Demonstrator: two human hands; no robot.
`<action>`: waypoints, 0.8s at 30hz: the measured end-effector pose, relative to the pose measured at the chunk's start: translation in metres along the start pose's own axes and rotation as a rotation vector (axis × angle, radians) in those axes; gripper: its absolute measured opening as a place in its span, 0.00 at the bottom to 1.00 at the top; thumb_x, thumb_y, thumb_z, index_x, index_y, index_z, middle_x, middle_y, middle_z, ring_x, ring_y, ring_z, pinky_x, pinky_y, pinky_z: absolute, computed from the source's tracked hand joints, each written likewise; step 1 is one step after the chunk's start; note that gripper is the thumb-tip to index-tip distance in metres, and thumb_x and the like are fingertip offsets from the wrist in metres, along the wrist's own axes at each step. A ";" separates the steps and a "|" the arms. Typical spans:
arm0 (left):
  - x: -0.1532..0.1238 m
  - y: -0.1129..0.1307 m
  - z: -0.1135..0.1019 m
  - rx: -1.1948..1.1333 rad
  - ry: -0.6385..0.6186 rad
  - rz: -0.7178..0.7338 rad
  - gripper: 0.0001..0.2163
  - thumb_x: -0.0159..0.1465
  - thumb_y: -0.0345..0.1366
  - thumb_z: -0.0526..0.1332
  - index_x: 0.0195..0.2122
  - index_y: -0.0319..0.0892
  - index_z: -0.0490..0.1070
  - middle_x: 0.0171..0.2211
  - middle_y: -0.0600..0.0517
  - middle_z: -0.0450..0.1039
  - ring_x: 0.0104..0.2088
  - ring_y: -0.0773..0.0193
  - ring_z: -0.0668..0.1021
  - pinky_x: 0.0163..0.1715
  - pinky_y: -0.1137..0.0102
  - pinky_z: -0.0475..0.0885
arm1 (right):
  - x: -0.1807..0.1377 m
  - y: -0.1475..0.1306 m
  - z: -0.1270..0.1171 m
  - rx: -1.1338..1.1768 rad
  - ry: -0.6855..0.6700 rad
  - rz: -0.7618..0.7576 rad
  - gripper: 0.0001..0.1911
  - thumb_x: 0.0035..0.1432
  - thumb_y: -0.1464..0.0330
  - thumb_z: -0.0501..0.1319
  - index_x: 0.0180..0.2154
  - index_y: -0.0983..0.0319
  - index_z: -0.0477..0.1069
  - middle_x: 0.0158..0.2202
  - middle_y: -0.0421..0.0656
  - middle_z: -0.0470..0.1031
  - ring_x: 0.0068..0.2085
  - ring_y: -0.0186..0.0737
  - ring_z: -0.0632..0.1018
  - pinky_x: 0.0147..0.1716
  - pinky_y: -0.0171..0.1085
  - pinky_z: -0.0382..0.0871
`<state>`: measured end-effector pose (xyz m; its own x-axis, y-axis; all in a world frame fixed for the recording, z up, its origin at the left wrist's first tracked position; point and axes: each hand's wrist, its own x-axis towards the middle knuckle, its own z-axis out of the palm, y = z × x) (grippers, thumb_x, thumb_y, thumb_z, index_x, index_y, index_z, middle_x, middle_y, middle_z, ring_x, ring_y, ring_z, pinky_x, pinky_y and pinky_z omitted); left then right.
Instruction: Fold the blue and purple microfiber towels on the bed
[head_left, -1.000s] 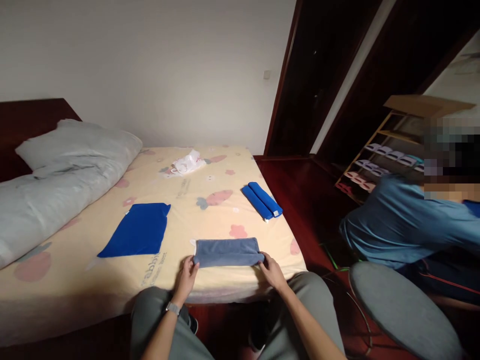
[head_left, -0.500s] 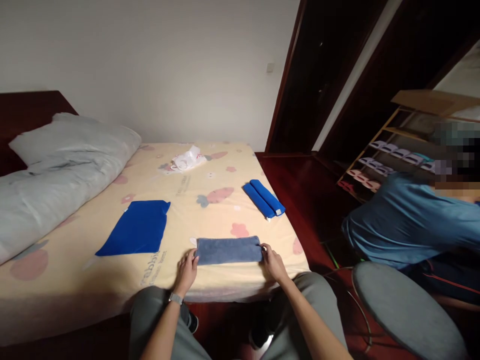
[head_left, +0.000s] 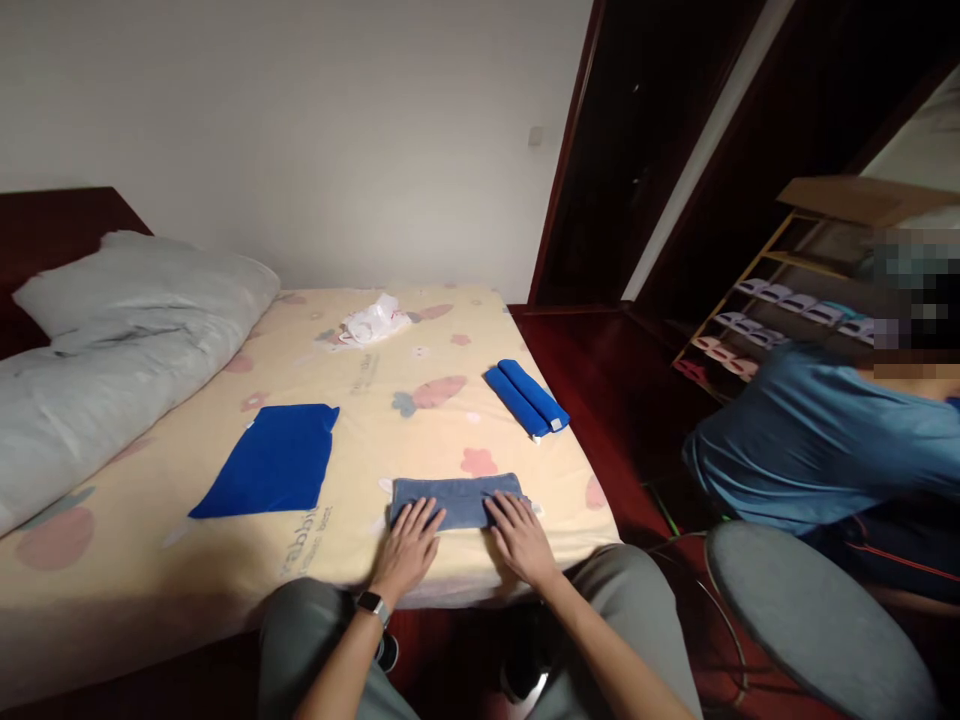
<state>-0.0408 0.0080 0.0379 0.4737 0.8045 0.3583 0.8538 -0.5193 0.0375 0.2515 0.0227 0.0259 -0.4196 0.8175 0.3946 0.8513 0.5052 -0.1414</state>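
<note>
Grey-blue fabric, folded into a narrow rectangular strip (head_left: 461, 492), lies flat at the lower centre of the frame beneath two bare hands. The left hand (head_left: 409, 548) rests palm down on the strip's left part, and the right hand (head_left: 520, 538) on its right part; the fingers of both are extended and slightly spread, gripping nothing. The placement, one hand toward each end, suggests pressure shared along the length, holding the folds flat and the strip from sliding. Its position at the near edge, in front of the knees, presumably keeps it within easy reach.

Orientation: the strip's long axis runs left to right, nearly parallel to the near edge of the bed with its cream, fruit-and-flower-patterned sheet (head_left: 405, 440); its short ends face the left and right sides of the frame. Neither end is marked clearly enough to be called the front.

Outward, left of centre, a bright-blue flat cloth (head_left: 274, 460) lies spread out, apart from the strip. Right of centre, a bright-blue bundle of two parallel fabric rolls (head_left: 527, 397) slants from upper left to lower right along the bed's side, pale tags at its lower end; whether it is one piece or two cannot be told. Farther up, left of centre, sits a crumpled white plastic bag (head_left: 375, 320).
</note>
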 end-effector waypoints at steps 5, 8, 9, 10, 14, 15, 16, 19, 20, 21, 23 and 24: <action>0.008 -0.002 0.019 -0.039 -0.091 0.040 0.27 0.72 0.40 0.48 0.71 0.51 0.43 0.71 0.53 0.50 0.69 0.59 0.57 0.67 0.57 0.53 | -0.001 0.002 0.017 0.003 -0.074 -0.063 0.32 0.66 0.67 0.52 0.70 0.59 0.49 0.69 0.44 0.55 0.69 0.48 0.57 0.66 0.50 0.52; 0.008 -0.022 0.020 -0.119 -0.146 0.079 0.27 0.73 0.40 0.47 0.71 0.51 0.41 0.70 0.53 0.52 0.68 0.63 0.59 0.68 0.60 0.52 | -0.001 0.015 0.022 0.052 -0.091 -0.058 0.33 0.65 0.68 0.52 0.70 0.62 0.48 0.69 0.46 0.56 0.69 0.46 0.58 0.66 0.49 0.53; 0.007 -0.029 0.019 -0.147 -0.164 0.084 0.27 0.73 0.40 0.47 0.71 0.51 0.41 0.70 0.53 0.53 0.68 0.63 0.59 0.68 0.61 0.52 | -0.001 0.018 0.023 0.071 -0.094 -0.052 0.33 0.65 0.69 0.52 0.69 0.63 0.49 0.69 0.46 0.57 0.68 0.46 0.58 0.66 0.49 0.54; 0.006 -0.035 0.018 -0.173 -0.180 0.079 0.27 0.72 0.40 0.47 0.71 0.50 0.42 0.70 0.53 0.54 0.68 0.63 0.60 0.68 0.61 0.53 | -0.001 0.022 0.024 0.090 -0.094 -0.041 0.33 0.63 0.70 0.52 0.69 0.64 0.51 0.68 0.47 0.58 0.68 0.46 0.59 0.66 0.49 0.54; 0.002 -0.058 0.014 -0.275 -0.221 -0.019 0.28 0.68 0.35 0.52 0.70 0.49 0.51 0.68 0.51 0.59 0.67 0.60 0.62 0.68 0.57 0.53 | -0.003 0.035 0.028 0.182 -0.082 0.037 0.34 0.57 0.74 0.54 0.66 0.66 0.58 0.66 0.49 0.63 0.67 0.47 0.63 0.66 0.51 0.56; 0.001 -0.063 0.014 -0.312 -0.222 -0.058 0.28 0.66 0.33 0.53 0.68 0.49 0.55 0.67 0.51 0.61 0.66 0.59 0.63 0.68 0.57 0.54 | -0.004 0.038 0.029 0.216 -0.080 0.062 0.34 0.56 0.75 0.54 0.65 0.66 0.60 0.65 0.50 0.64 0.66 0.48 0.64 0.65 0.51 0.57; 0.000 -0.068 0.014 -0.360 -0.217 -0.102 0.28 0.64 0.31 0.54 0.67 0.50 0.58 0.66 0.51 0.62 0.66 0.59 0.64 0.67 0.58 0.55 | -0.005 0.041 0.029 0.255 -0.076 0.088 0.34 0.55 0.75 0.54 0.64 0.65 0.61 0.64 0.51 0.65 0.65 0.48 0.65 0.65 0.51 0.59; -0.002 -0.078 0.014 -0.563 -0.171 -0.269 0.26 0.60 0.29 0.56 0.60 0.50 0.67 0.62 0.51 0.69 0.62 0.58 0.69 0.63 0.60 0.62 | -0.006 0.047 0.026 0.395 -0.052 0.162 0.31 0.55 0.74 0.54 0.62 0.64 0.65 0.63 0.51 0.67 0.64 0.48 0.67 0.63 0.51 0.61; -0.002 -0.080 0.014 -0.636 -0.153 -0.335 0.24 0.59 0.30 0.57 0.58 0.49 0.70 0.60 0.50 0.71 0.60 0.57 0.72 0.61 0.61 0.65 | -0.005 0.049 0.024 0.443 -0.044 0.191 0.30 0.56 0.73 0.54 0.61 0.63 0.66 0.62 0.51 0.68 0.63 0.48 0.68 0.63 0.50 0.62; -0.002 -0.082 0.014 -0.699 -0.139 -0.399 0.23 0.59 0.32 0.58 0.56 0.49 0.71 0.58 0.49 0.72 0.57 0.57 0.74 0.57 0.62 0.68 | -0.004 0.050 0.022 0.487 -0.040 0.226 0.28 0.56 0.72 0.54 0.59 0.63 0.67 0.61 0.51 0.69 0.62 0.47 0.69 0.62 0.49 0.62; -0.001 -0.085 0.014 -0.783 -0.127 -0.501 0.21 0.58 0.35 0.59 0.54 0.47 0.72 0.55 0.48 0.75 0.50 0.56 0.78 0.51 0.63 0.72 | 0.000 0.054 0.018 0.559 -0.051 0.304 0.25 0.58 0.69 0.54 0.58 0.62 0.68 0.58 0.50 0.72 0.58 0.46 0.72 0.60 0.46 0.64; 0.001 -0.086 0.014 -0.802 -0.121 -0.532 0.20 0.59 0.37 0.60 0.53 0.46 0.72 0.54 0.47 0.75 0.47 0.57 0.78 0.49 0.64 0.73 | 0.003 0.056 0.016 0.583 -0.065 0.342 0.24 0.59 0.67 0.54 0.57 0.61 0.68 0.55 0.50 0.74 0.55 0.46 0.74 0.57 0.45 0.66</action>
<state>-0.1109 0.0574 0.0220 0.1253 0.9920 0.0137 0.5831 -0.0848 0.8080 0.2927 0.0577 0.0045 -0.1901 0.9636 0.1879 0.6378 0.2667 -0.7226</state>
